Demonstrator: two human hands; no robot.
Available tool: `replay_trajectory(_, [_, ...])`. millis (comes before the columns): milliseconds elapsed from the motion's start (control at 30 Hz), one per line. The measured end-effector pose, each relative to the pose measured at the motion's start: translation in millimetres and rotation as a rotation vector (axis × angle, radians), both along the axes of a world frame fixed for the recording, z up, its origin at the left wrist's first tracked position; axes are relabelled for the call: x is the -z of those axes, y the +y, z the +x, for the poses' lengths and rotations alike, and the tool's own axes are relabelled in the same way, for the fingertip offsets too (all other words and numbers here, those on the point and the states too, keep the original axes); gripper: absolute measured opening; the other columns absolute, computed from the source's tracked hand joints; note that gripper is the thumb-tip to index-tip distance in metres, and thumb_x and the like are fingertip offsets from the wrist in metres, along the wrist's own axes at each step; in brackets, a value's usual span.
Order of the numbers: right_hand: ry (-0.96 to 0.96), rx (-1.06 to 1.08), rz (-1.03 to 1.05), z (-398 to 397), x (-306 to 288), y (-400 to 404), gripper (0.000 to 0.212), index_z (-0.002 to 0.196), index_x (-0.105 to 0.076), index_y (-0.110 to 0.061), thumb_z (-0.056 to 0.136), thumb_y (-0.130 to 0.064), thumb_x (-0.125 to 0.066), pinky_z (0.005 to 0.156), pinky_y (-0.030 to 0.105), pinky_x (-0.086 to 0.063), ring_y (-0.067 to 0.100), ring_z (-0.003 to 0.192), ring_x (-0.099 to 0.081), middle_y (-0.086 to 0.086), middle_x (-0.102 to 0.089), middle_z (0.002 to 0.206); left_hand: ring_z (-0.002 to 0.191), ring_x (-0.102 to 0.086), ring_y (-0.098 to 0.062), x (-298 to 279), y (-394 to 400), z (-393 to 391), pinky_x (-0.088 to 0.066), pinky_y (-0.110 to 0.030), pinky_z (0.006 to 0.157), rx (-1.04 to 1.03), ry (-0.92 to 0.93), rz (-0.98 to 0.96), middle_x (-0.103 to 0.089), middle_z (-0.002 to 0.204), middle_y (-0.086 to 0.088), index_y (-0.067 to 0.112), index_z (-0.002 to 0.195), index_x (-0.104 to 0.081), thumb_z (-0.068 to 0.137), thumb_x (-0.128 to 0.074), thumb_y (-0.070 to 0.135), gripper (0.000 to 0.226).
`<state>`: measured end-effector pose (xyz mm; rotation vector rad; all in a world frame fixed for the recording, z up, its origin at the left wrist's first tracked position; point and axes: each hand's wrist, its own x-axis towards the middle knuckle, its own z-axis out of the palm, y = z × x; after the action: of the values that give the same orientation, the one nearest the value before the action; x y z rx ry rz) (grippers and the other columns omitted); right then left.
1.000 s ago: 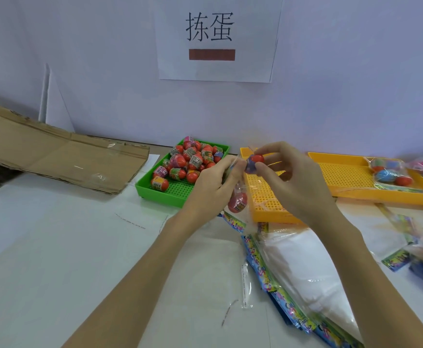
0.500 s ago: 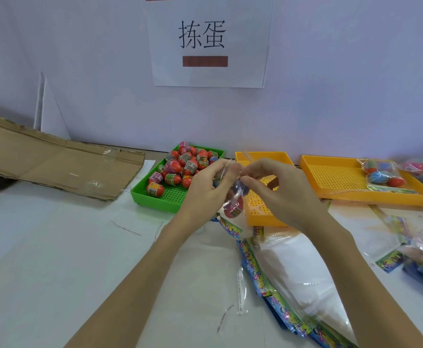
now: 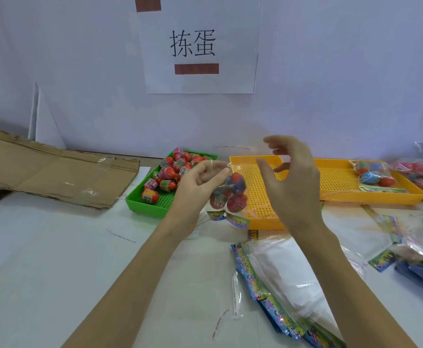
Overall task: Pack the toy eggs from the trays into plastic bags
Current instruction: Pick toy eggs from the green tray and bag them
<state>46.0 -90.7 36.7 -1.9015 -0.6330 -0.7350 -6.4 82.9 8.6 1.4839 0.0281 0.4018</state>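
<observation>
One bag [image 3: 226,194] in left hand [image 3: 200,182] grip.

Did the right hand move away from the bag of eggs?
Yes. The right hand has let go of the bag and drifted right, over the orange tray. The left hand holds the bag alone.

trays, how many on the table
3. A green tray of toy eggs sits left of centre, a yellow tray lies behind the hands, and a second yellow tray to the right holds a filled bag. More may lie outside the view.
</observation>
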Motion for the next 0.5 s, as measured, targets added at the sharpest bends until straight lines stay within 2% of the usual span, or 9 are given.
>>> replay_trajectory(67, [0.246,-0.066,0.088,2.8,-0.7,-1.9,0.034,0.122,-0.066,-0.024,0.094,-0.041,-0.074,0.075,0.013,-0.052,0.004,0.100,-0.065,-0.009,-0.069,0.109,0.102,-0.075,-0.025,-0.5,0.1,0.8,-0.060,-0.030,0.077,-0.006,0.002,-0.100,-0.079,0.108,-0.010,0.014,0.113,-0.071,0.097,-0.071,0.013,0.016])
replay_trajectory(133, [0.524,-0.251,0.109,2.6,1.9,-1.8,0.031,0.106,-0.075,-0.030,0.088,-0.056,-0.071,0.077,0.017,-0.054,0.000,0.095,-0.070,-0.014,-0.076,0.096,0.098,-0.076,-0.023,0.6,-1.3,0.6,-0.061,-0.028,0.072,-0.022,0.000,-0.124,-0.079,0.105,-0.010,0.011,0.113,-0.070,0.095,-0.073,0.012,0.018])
replay_trajectory(200, [0.566,-0.334,0.125,1.7,9.0,0.3,0.012,0.090,-0.078,-0.032,0.091,-0.044,-0.074,0.075,0.019,-0.056,-0.001,0.089,-0.072,-0.015,-0.078,0.087,0.099,-0.077,-0.025,2.6,-4.2,1.0,-0.063,-0.033,0.076,-0.043,0.005,-0.116,-0.080,0.103,-0.012,0.006,0.114,-0.068,0.094,-0.075,0.014,0.022])
replay_trajectory(233, [0.556,-0.335,0.156,1.7,11.0,1.2,0.010,0.085,-0.079,-0.030,0.094,-0.034,-0.075,0.073,0.019,-0.056,0.000,0.086,-0.073,-0.014,-0.078,0.084,0.097,-0.077,-0.024,3.2,-5.2,1.4,-0.063,-0.033,0.076,-0.050,0.011,-0.112,-0.080,0.102,-0.011,0.004,0.114,-0.067,0.094,-0.075,0.016,0.025])
replay_trajectory(300, [0.575,-0.319,0.225,3.1,12.6,2.4,0.016,0.083,-0.080,-0.025,0.097,-0.024,-0.072,0.074,0.022,-0.059,0.003,0.083,-0.074,-0.009,-0.079,0.083,0.090,-0.076,-0.017,2.7,-4.9,1.7,-0.061,-0.028,0.071,-0.059,0.020,-0.108,-0.080,0.101,-0.009,0.001,0.114,-0.067,0.098,-0.071,0.021,0.027])
replay_trajectory(400, [0.617,-0.250,0.238,6.0,13.3,1.9,0.019,0.083,-0.080,-0.021,0.099,-0.022,-0.069,0.077,0.029,-0.062,0.011,0.085,-0.075,-0.004,-0.079,0.082,0.084,-0.073,-0.008,1.8,-0.2,1.2,-0.056,-0.022,0.072,-0.068,0.038,-0.133,-0.080,0.107,-0.008,0.006,0.108,-0.072,0.101,-0.067,0.027,0.023])
replay_trajectory(500, [0.656,-0.203,0.251,4.7,15.7,6.4,0.020,0.083,-0.076,-0.020,0.101,-0.019,-0.066,0.077,0.031,-0.064,0.016,0.089,-0.075,-0.001,-0.078,0.087,0.092,-0.073,-0.013,2.3,3.0,1.4,-0.055,-0.025,0.076,-0.067,0.066,-0.255,-0.079,0.110,-0.008,0.009,0.105,-0.078,0.097,-0.071,0.025,0.019])
